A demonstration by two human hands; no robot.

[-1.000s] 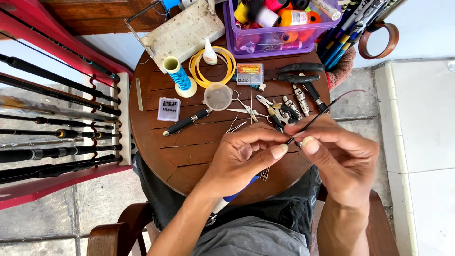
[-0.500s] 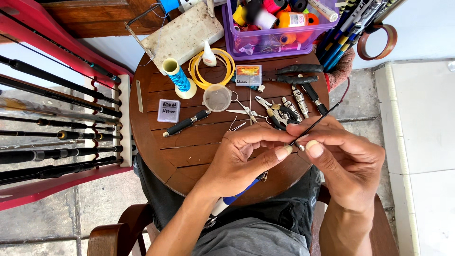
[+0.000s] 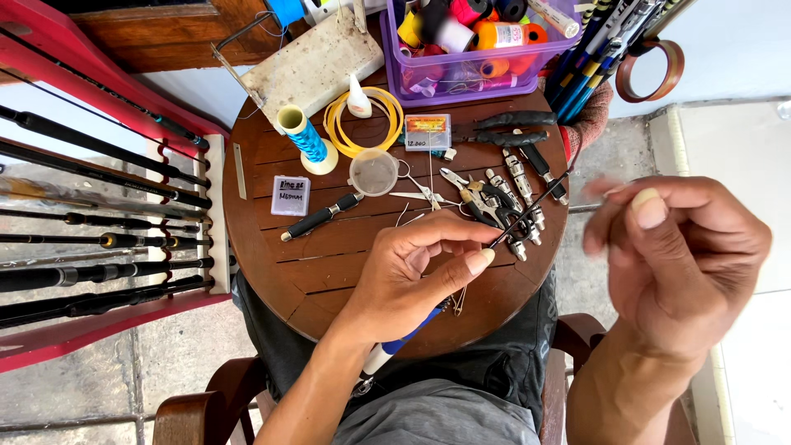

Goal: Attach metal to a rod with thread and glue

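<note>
Here, head view: left hand [image 3: 412,276] over the round wooden surface [image 3: 313,264], fingers [image 3: 476,262] pinched on a thin dark rod [image 3: 527,213] that slants up to the right above the surface; its blue and white handle [image 3: 395,342] runs under the palm toward the lap. Right hand [image 3: 680,255] raised off the surface's right edge, well apart from the rod, blurred; whether its fingers grasp anything cannot be told. On the surface: pliers [image 3: 465,196], yellow coil [image 3: 362,124], blue spool [image 3: 306,140], purple bin [image 3: 478,62] of thread spools. Left: rods in a red rack [image 3: 99,321].
</note>
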